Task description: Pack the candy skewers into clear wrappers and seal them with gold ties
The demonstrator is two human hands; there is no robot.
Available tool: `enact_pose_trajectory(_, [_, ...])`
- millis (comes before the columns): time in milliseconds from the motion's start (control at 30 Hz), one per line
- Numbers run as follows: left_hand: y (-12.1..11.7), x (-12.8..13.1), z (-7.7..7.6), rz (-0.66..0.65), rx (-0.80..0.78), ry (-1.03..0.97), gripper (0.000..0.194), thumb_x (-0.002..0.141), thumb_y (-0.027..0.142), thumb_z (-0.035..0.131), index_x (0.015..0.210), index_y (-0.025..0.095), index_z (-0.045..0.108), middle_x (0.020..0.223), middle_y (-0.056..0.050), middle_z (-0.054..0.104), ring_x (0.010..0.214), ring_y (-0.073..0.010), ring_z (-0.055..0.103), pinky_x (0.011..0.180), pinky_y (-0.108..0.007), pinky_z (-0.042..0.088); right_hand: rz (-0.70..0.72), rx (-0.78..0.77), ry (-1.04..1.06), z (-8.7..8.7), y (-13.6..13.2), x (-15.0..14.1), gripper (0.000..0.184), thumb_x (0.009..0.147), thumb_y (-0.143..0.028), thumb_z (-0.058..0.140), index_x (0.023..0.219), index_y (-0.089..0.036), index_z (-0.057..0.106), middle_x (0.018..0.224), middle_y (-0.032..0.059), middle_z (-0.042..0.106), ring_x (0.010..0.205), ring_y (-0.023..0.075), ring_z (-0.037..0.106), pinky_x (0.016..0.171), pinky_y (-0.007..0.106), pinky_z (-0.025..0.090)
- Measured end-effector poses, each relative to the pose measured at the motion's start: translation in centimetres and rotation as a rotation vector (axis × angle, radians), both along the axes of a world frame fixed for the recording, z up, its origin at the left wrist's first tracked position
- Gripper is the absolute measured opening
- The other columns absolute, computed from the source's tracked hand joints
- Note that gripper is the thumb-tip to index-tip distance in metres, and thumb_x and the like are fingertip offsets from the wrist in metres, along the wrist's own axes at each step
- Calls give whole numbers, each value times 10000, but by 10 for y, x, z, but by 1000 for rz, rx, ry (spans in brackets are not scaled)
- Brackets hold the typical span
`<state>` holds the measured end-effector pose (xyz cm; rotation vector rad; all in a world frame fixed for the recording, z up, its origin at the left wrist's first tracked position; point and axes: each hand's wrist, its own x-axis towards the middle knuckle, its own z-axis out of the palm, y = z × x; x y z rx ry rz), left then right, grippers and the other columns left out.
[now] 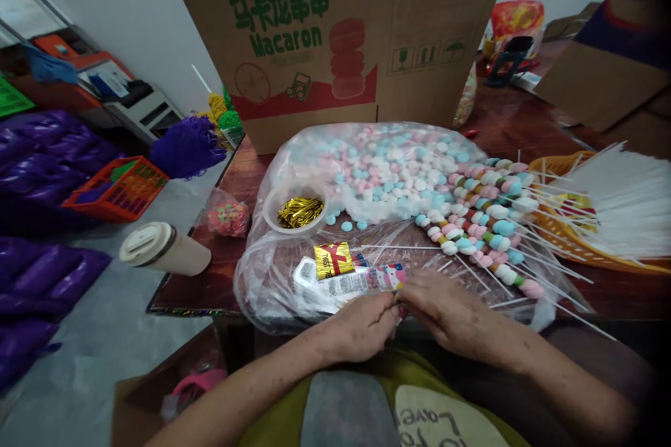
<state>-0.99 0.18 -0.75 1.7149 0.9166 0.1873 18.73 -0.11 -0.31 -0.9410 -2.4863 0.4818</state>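
Note:
My left hand (pixel 364 325) and my right hand (pixel 453 311) meet at the front edge of the table. Their fingers are closed together around something small that they mostly hide; a tiny yellowish bit shows between them. Just beyond the fingertips is the colourful end of a printed plastic wrapper (pixel 385 276). More white printed wrappers (pixel 319 288) lie to its left, with a gold twist-tie packet (pixel 334 260) on top. A white bowl (pixel 270 209) of gold twist ties (pixel 300 211) stands behind. Marshmallow skewers (pixel 490 223) are piled at the right.
A clear bag of pastel marshmallows (pixel 388 160) lies before a large cardboard box (pixel 356 35). At the right, an orange basket (pixel 563 162) holds white sticks or sleeves (pixel 634 202). A lidded cup (pixel 165 249) and a candy bag (pixel 228 215) are at the left.

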Motion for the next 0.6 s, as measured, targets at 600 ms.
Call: enact_pose_trajectory(600, [9,-23,-3,207,-441,-295,393,837,518,366,875,155,510,770,-23,571,551,-78,487,473,-171,350,-467,-1024,869,-21,-7,-68,295,801,-456,531,669,-199,470,493,-44,492,426,101,442,442,227,365])
